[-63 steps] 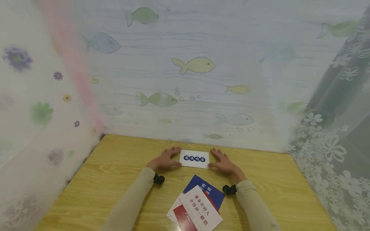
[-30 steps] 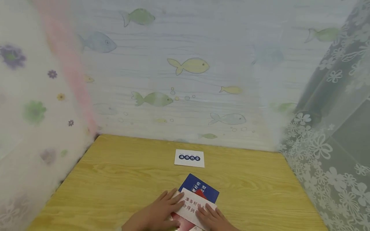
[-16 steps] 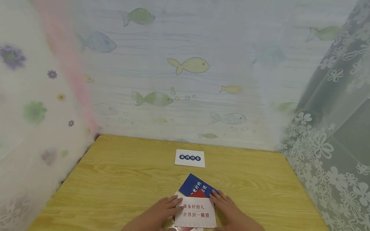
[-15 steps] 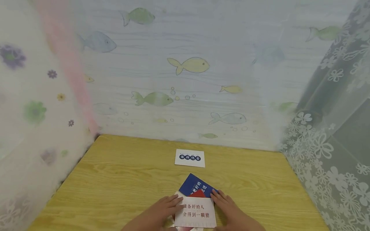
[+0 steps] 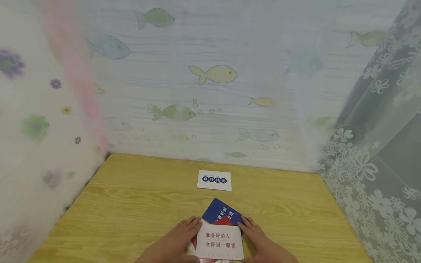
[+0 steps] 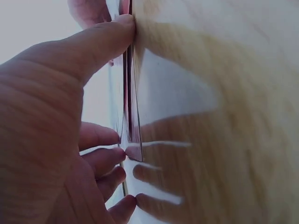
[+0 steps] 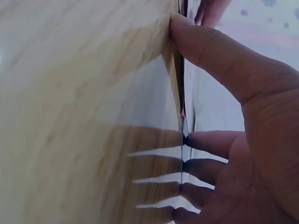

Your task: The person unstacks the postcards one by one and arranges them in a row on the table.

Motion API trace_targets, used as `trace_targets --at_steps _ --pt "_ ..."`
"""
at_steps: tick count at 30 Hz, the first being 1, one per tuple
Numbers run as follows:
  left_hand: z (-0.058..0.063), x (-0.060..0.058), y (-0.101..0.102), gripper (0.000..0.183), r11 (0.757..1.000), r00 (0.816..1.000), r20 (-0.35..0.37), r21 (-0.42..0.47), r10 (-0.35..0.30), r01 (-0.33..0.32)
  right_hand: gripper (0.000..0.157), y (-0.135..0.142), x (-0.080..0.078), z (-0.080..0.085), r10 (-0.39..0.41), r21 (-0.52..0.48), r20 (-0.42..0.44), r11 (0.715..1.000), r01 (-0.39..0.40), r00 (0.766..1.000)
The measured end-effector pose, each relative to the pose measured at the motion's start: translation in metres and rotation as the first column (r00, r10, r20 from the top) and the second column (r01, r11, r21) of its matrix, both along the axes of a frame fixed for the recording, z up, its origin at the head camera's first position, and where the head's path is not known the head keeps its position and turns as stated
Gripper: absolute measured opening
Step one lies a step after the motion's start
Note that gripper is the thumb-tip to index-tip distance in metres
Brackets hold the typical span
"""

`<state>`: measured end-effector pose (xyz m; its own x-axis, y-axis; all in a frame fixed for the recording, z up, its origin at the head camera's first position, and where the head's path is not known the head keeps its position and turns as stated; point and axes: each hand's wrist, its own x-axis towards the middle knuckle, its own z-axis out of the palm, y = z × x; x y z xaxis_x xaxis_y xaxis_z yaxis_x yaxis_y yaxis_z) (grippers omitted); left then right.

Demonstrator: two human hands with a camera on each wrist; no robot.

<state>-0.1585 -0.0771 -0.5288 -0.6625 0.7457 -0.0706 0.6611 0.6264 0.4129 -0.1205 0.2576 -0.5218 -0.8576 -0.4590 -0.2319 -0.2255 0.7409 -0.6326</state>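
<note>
Two-sided handling of a loose stack of printed cards, seen over the person's shoulder. The left hand (image 5: 179,236) and right hand (image 5: 261,239) stand apart, 1 on each side of the white rectangular card with 2 lines of reddish characters (image 5: 219,240); neither is clamped. Fingers extend forward, and each thumb is set back at the stack's near end, touching its edge. That card lies uppermost on the pale wood-grain worktop (image 5: 131,204), overlapping the red card (image 5: 224,220) and, beyond it, the blue card with white characters (image 5: 213,207), which lies askew. Farther off, apart from the stack, lies the white rectangular card with 4 dark-blue discs (image 5: 214,180). The step in hand appears to be squaring the top card between the hands. The next move would call for even pressure from both sides, lest the lower cards slide along.
</note>
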Motion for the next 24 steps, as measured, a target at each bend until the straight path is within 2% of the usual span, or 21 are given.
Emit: trace_targets --at_steps 4,6,9,13,20,24 --pt "-0.005 -0.004 -0.004 0.099 0.996 0.994 0.106 0.081 0.035 -0.044 0.1 0.0 0.001 0.001 -0.019 -0.02 0.018 1.0 0.019 1.0" --pt "-0.007 -0.006 -0.005 0.102 0.989 0.985 0.168 0.129 0.044 -0.067 0.099 0.0 0.001 0.002 -0.026 -0.035 0.022 0.999 0.027 0.999" --pt "-0.009 -0.008 -0.007 0.102 0.981 0.977 0.209 0.177 0.036 -0.074 0.099 0.0 0.002 0.002 -0.03 -0.045 0.024 0.998 0.031 0.999" --pt "-0.012 -0.008 -0.007 0.101 0.975 0.976 0.214 0.208 0.037 -0.082 0.099 -0.001 0.001 0.001 -0.024 -0.048 0.025 0.999 0.025 0.999" --pt "-0.018 -0.009 -0.007 0.098 0.946 0.984 0.174 0.308 0.046 -0.099 0.098 0.0 0.001 -0.001 -0.024 -0.049 0.022 0.998 0.025 0.999" --pt "-0.019 -0.01 -0.007 0.097 0.939 0.978 0.2 0.321 0.058 -0.122 0.098 0.001 0.0 -0.002 -0.018 -0.065 0.024 0.998 0.02 1.0"
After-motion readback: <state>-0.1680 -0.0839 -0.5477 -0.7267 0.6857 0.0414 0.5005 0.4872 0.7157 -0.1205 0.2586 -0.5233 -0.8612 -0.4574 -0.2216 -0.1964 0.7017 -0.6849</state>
